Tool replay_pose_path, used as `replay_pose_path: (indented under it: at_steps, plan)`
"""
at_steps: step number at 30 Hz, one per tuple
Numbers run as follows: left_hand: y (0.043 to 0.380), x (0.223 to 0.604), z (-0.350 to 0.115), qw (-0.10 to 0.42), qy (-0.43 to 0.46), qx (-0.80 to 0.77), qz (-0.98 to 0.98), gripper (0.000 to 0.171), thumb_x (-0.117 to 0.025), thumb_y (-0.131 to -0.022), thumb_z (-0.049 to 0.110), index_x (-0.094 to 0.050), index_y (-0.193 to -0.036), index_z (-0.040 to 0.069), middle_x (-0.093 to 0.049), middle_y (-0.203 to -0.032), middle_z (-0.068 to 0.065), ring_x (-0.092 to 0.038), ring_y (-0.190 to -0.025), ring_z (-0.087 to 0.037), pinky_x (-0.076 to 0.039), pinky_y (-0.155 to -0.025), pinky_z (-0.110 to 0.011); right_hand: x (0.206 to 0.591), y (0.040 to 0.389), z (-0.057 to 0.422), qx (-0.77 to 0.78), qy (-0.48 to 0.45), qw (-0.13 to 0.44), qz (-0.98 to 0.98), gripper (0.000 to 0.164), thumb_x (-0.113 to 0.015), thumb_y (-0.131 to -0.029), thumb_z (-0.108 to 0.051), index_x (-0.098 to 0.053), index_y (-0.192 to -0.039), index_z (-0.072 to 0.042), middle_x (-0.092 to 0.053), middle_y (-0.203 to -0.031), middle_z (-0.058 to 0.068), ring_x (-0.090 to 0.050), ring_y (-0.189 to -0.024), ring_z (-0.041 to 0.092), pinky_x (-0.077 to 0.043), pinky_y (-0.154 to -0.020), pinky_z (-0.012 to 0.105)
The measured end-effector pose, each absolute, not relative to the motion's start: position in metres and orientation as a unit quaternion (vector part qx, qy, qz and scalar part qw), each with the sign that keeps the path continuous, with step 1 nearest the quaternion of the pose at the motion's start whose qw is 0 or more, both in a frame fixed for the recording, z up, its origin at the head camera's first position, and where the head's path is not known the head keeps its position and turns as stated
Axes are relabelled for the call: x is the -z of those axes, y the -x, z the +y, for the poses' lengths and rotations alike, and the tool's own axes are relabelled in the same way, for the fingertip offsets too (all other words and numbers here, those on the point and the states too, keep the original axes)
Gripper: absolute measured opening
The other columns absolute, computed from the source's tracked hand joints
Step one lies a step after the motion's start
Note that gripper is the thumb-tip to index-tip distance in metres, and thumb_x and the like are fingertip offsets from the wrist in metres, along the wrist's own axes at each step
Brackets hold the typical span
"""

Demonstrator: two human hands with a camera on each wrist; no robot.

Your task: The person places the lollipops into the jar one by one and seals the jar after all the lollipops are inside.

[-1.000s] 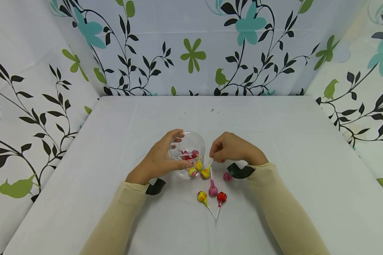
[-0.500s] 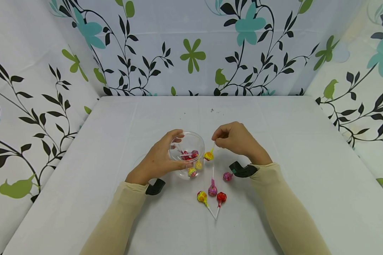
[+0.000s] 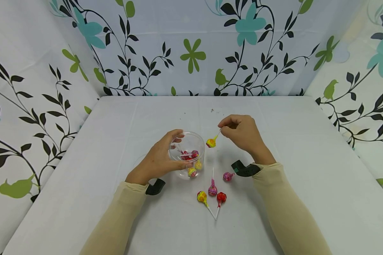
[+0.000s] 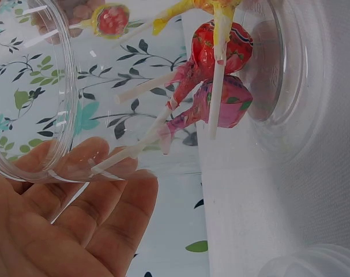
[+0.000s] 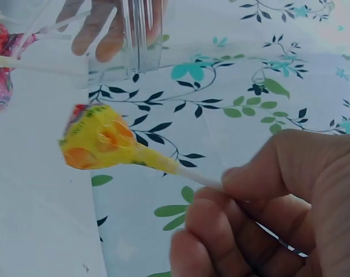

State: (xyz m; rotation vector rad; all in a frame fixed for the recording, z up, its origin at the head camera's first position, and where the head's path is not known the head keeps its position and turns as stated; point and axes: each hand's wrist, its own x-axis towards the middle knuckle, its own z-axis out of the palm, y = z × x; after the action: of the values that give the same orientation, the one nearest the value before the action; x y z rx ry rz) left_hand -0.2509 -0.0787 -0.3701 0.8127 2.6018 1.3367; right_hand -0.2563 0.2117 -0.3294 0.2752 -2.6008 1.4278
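Note:
My left hand [image 3: 161, 156] grips a clear plastic jar [image 3: 186, 141] from its left side, thumb across the front and fingers behind. Red, pink and yellow wrapped lollipops lie inside, among them a red lollipop [image 4: 224, 49] and a pink lollipop [image 4: 229, 104] near the jar's bottom. Between thumb and forefinger, my right hand [image 3: 244, 134] pinches the white stick of a yellow lollipop [image 5: 102, 138]. That lollipop hangs head down in the air, right of the jar and level with its rim.
In front of the jar on the white table [image 3: 131, 226] lie a purple lollipop [image 3: 212, 189], a pink one [image 3: 228, 176], another yellow lollipop [image 3: 202, 197] and a red lollipop [image 3: 221, 197]. A clear round lid [image 4: 313, 262] shows low in the left wrist view. Patterned cloth walls surround the table.
My right hand has risen and moved back and to the right, lifting the yellow lollipop from low beside the jar up to rim height. The left hand and jar have stayed put.

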Motion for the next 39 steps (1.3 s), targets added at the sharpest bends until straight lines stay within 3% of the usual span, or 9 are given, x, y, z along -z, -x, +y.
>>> replay_pose_path:
  at_steps: [9,18,26,39]
  plan:
    - [0.25,0.369,-0.079,0.053,-0.261,-0.433,0.861,0.102,-0.094,-0.077,0.036,-0.036,-0.158,0.014,-0.053,-0.149,-0.003,-0.052,-0.137,-0.03,-0.046,-0.114,-0.049,0.325,0.254,0.21,-0.532,-0.087,0.167,-0.826,0.014,-0.065,-0.094,-0.006,-0.078,-0.098,-0.001,-0.074,-0.094,0.013,-0.065,-0.076,0.02,-0.053,-0.065,0.024]
    - [0.249,0.369,-0.078,0.049,-0.256,-0.432,0.863,0.103,-0.094,-0.076,0.037,-0.037,-0.158,0.013,-0.053,-0.149,-0.002,-0.052,-0.136,-0.03,-0.045,-0.113,-0.053,0.32,0.251,0.205,-0.59,-0.12,0.193,-0.775,0.014,-0.066,-0.094,-0.005,-0.077,-0.098,0.002,-0.073,-0.092,0.009,-0.069,-0.075,0.015,-0.058,-0.069,0.023]
    - [0.249,0.369,-0.079,0.05,-0.252,-0.431,0.865,0.102,-0.094,-0.076,0.036,-0.037,-0.158,0.016,-0.054,-0.149,0.0,-0.052,-0.136,-0.025,-0.045,-0.113,-0.052,0.315,0.245,0.196,-0.616,-0.159,0.18,-0.751,0.012,-0.068,-0.092,0.0,-0.076,-0.098,0.005,-0.074,-0.088,0.003,-0.07,-0.073,0.016,-0.06,-0.071,0.024]
    - [0.249,0.369,-0.078,0.05,-0.252,-0.425,0.868,0.1,-0.093,-0.078,0.038,-0.037,-0.158,0.017,-0.053,-0.148,-0.002,-0.052,-0.135,-0.026,-0.045,-0.113,-0.055,0.321,0.242,0.187,-0.581,-0.19,0.13,-0.781,0.01,-0.071,-0.091,-0.001,-0.078,-0.098,0.0,-0.075,-0.093,0.011,-0.066,-0.073,0.019,-0.055,-0.063,0.023]
